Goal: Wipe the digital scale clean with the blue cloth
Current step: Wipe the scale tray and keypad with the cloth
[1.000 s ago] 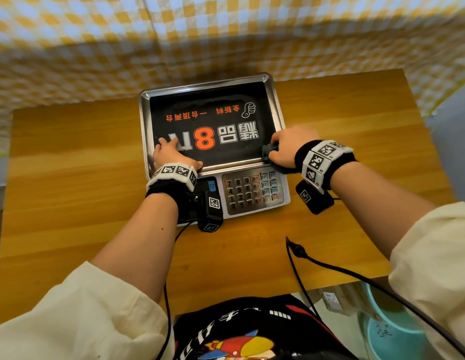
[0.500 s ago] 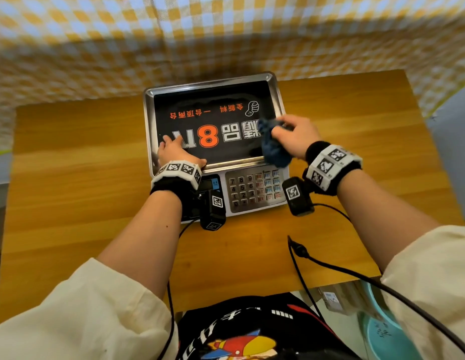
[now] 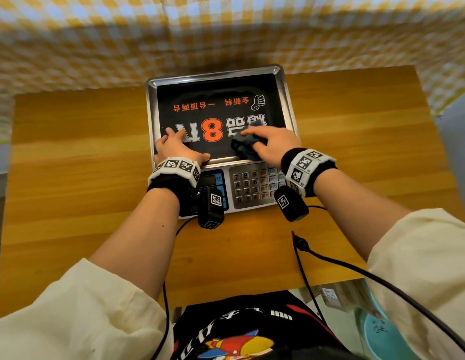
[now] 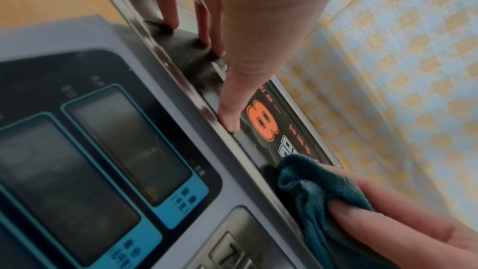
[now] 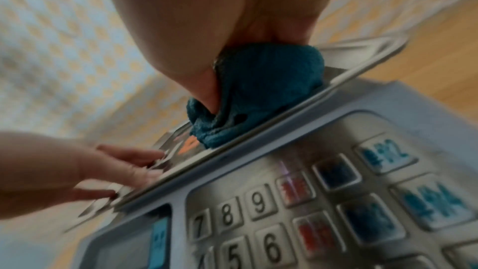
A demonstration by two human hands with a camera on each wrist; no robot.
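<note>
The digital scale [image 3: 287, 100] sits mid-table, a steel tray with a black printed sheet on top and a keypad [image 3: 254, 185] at its near side. My right hand [image 3: 271, 145] grips the bunched blue cloth [image 3: 245, 146] and presses it on the tray's near right part. In the right wrist view the blue cloth [image 5: 258, 93] bulges under the palm against the tray rim. My left hand [image 3: 175, 148] lies flat on the tray's near left corner, fingers straight. The left wrist view shows the fingertips [image 4: 230, 124] on the black sheet and the cloth [image 4: 318, 191] close by.
The wooden table [image 3: 83, 165] has bare surface on both sides of the scale. A checked yellow and white cloth [image 3: 226, 29] hangs behind it. A black cable [image 3: 330, 261] runs off the near edge. A teal bin [image 3: 382, 331] stands below on the right.
My right hand with the cloth went from the tray's right rim onto the black sheet, then slid left toward the middle. The left hand stayed pressed on the near left corner.
</note>
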